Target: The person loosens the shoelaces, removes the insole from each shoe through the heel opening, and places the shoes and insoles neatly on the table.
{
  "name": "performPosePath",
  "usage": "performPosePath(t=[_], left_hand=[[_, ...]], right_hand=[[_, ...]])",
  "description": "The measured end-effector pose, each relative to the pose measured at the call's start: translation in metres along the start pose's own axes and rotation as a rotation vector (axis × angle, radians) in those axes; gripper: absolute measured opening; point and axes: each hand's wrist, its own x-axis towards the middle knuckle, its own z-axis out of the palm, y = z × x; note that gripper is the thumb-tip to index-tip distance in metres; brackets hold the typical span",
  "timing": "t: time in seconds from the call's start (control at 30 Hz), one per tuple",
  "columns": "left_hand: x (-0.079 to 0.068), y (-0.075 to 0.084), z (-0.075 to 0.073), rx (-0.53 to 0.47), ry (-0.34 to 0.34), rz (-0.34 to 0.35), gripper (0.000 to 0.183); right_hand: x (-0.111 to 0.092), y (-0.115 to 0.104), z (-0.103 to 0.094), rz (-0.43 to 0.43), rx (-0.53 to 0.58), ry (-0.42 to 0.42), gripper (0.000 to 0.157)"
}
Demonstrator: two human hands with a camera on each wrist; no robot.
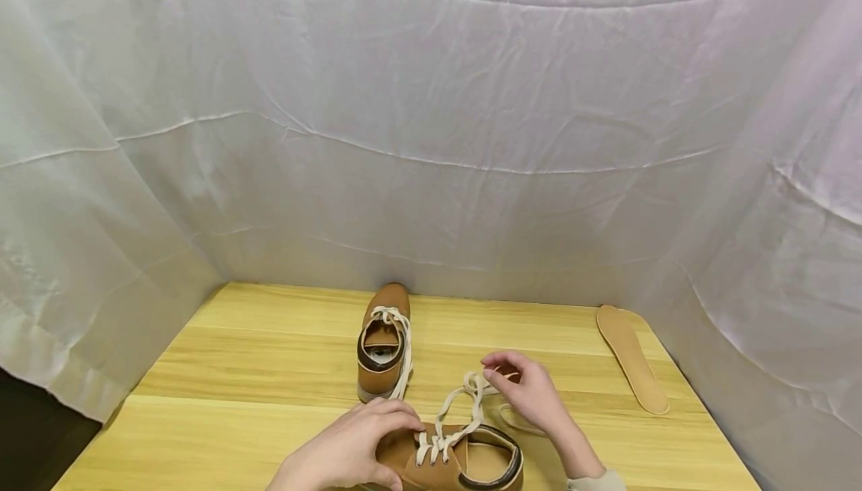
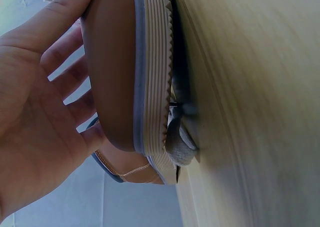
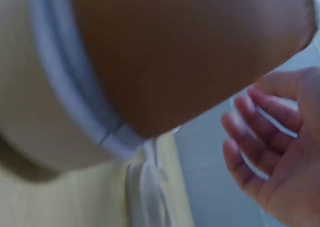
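Note:
A brown leather shoe (image 1: pixel 407 468) with a dark collar lies at the near edge, toe to the left. My left hand (image 1: pixel 357 438) grips its toe, thumb on the near side and fingers over the top; in the left wrist view, the left hand (image 2: pixel 45 97) lies along the upper above the ribbed sole (image 2: pixel 157 62). A cream shoelace (image 1: pixel 441 442) threads the eyelets and loops up towards my right hand (image 1: pixel 532 394). That hand pinches the lace between thumb and forefinger, behind the shoe's opening. In the right wrist view, the shoe's heel hides part of the lace beside the right hand (image 3: pixel 280 152).
A second brown shoe (image 1: pixel 380 371) stands farther back, toe away, its long cream laces hanging down its right side. A tan insole (image 1: pixel 631 360) lies at the far right of the wooden table (image 1: pixel 269 371). Pale fabric (image 1: pixel 438 214) hangs round the back and sides.

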Motion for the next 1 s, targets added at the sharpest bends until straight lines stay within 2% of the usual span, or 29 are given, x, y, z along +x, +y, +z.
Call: performPosePath(t=[0.1,0.3,0.43,0.57,0.7,1.0], left_hand=[[0.000,0.000,0.000,0.001,0.002,0.002,0.067],[0.000,0.000,0.000,0.008,0.015,0.016,0.067],[-0.001,-0.001,0.001,0.012,0.024,0.031,0.068],[-0.001,0.000,0.001,0.010,0.019,0.031,0.067],[0.000,0.000,0.000,0.007,0.012,0.021,0.067],[-0.001,-0.001,0.002,0.021,0.025,0.039,0.068]], right_hand=[[-0.002,-0.008,-0.002,-0.125,0.017,-0.055,0.014],[-0.009,-0.022,-0.002,-0.420,0.065,-0.272,0.012],[-0.012,-0.028,0.002,-0.519,0.070,-0.380,0.015],[-0.014,-0.030,0.006,-0.582,0.040,-0.471,0.012],[-0.015,-0.031,0.010,-0.631,-0.005,-0.527,0.009],[-0.018,-0.033,0.016,-0.650,-0.118,-0.512,0.011]])
